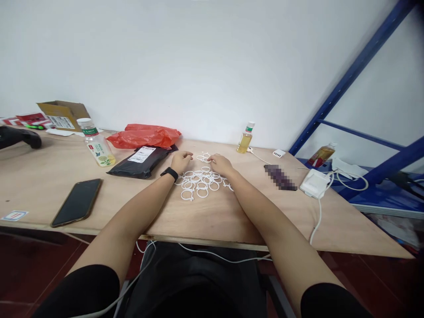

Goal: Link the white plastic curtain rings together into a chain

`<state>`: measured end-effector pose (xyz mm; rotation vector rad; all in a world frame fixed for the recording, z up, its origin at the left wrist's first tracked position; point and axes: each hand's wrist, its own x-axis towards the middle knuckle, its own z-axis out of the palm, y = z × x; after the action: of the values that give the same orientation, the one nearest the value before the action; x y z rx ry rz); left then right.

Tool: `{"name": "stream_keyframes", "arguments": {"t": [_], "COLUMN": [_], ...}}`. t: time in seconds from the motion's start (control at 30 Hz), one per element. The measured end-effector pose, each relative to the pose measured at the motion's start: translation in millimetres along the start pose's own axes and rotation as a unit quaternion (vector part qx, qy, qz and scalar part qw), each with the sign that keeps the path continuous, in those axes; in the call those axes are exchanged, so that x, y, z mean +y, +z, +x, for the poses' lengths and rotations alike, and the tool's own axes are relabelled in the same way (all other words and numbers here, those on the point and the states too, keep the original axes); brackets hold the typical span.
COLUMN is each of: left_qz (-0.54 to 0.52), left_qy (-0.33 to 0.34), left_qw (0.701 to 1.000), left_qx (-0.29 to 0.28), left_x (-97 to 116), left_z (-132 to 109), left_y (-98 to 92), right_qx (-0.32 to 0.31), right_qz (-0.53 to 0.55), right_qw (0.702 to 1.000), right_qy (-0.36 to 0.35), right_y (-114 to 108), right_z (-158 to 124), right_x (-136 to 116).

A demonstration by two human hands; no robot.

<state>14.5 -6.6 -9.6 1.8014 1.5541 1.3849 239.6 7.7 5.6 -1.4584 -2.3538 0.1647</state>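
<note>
A pile of several white plastic rings [198, 182] lies on the wooden table [43, 185], straight ahead of me. My left hand [181, 161], with a black band on its wrist, rests at the pile's far left edge, fingers curled. My right hand [220, 164] rests on the pile's far right side, fingers bent over the rings. Between the two hands, at the far edge of the pile, lie a few more white rings [203, 157] that the fingertips of both hands seem to pinch. The small size hides what exactly each finger grips.
A black phone [77, 202] lies near the front left edge. Behind it stand a drink bottle [97, 143], a black parcel [142, 161], a red bag [144, 136] and a cardboard box [62, 114]. Right: a small bottle [245, 138], a white charger [314, 183] with cable, blue shelving [361, 57].
</note>
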Motion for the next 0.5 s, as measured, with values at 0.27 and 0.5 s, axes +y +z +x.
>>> {"name": "stream_keyframes", "arguments": {"t": [0.27, 0.5], "left_qz": [-0.040, -0.021], "left_qy": [0.023, 0.035], "left_qw": [0.999, 0.999], "left_qx": [-0.016, -0.034], "left_x": [18, 21], "left_z": [-16, -23], "left_y": [5.6, 8.6], "right_qx": [-0.082, -0.058], "right_qz": [-0.020, -0.032], "right_qw": [0.996, 0.996], "right_qy": [-0.003, 0.067], "right_y": [10, -10], "right_z": [17, -18], "right_x": [1, 46]}}
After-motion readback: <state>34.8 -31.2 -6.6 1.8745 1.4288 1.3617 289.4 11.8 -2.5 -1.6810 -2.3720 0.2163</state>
